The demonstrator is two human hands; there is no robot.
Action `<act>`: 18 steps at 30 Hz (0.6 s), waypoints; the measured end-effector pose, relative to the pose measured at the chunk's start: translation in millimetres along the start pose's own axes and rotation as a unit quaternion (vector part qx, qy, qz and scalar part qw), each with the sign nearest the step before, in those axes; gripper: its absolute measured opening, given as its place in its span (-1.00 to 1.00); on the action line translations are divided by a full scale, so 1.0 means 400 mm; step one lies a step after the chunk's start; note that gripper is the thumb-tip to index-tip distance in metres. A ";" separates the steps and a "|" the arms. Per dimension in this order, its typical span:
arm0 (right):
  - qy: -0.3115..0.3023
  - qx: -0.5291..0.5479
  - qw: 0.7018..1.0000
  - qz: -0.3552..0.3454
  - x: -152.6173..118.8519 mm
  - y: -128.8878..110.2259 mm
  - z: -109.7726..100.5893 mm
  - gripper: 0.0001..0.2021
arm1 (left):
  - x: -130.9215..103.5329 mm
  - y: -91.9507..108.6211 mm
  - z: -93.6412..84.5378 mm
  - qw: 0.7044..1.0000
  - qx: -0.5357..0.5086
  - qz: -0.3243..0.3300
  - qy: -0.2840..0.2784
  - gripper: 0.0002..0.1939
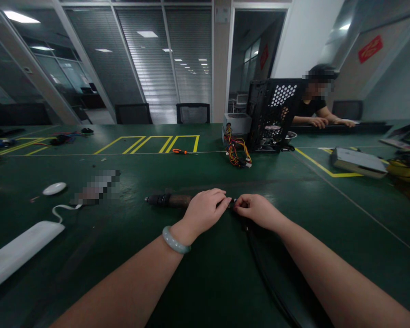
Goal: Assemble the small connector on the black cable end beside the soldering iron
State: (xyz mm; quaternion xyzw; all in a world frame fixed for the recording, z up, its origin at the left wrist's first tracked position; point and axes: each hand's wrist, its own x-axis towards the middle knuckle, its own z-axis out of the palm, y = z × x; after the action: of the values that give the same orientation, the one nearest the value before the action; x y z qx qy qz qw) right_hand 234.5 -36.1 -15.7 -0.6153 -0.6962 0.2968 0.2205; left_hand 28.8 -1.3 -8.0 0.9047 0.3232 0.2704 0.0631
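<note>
My left hand (207, 207) is closed around the rear part of a straight power screwdriver (179, 201). The tool lies sideways just above or on the green table, its dark tip pointing left and its middle brown and worn. Facing it, my right hand (254, 210) pinches the end of a black hose (259, 259) at the rear of the screwdriver. Small metal shows between the fingertips of both hands; whether hose and tool are joined I cannot tell. From my right hand the hose runs down to the bottom edge of the view.
Beyond my hands stand a black computer case (273, 114) and a power supply (237, 123) with coloured cables (238, 152). An orange screwdriver (180, 151) lies farther back. At left are a white power strip (27, 248) and a white mouse (54, 188). A person (314, 102) sits across the table.
</note>
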 end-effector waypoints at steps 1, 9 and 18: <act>0.000 0.000 1.000 0.000 0.000 0.000 0.000 -0.86 | 0.000 0.000 0.000 1.000 -0.003 0.000 0.001 -0.67; 0.003 0.000 1.000 -0.002 0.001 0.001 0.000 -0.86 | -0.001 0.000 -0.002 1.000 0.001 0.006 -0.001 -0.65; 0.001 0.011 1.000 -0.001 -0.001 -0.002 -0.002 -0.87 | -0.002 0.001 -0.001 1.000 -0.001 0.011 -0.012 -0.65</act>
State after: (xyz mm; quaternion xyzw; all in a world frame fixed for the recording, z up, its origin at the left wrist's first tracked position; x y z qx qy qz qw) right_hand 234.5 -36.4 -14.4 -0.6127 -0.6931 0.3035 0.2282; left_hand 28.2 -2.2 -7.8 0.9115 0.3117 0.2603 0.0647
